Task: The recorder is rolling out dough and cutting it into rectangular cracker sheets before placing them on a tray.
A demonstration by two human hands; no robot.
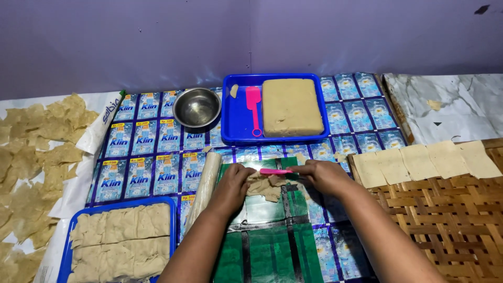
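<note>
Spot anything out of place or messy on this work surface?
Mostly orderly. Odd bits: a torn dough scrap lies alone on the marbled sheet at right, and the thin pieces at left lie in a ragged, overlapping scatter, unlike the neat row of squares on the woven mat.

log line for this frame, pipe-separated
left hand: presses dough piece | right hand: holds pink tool on it | surface: green mat
</note>
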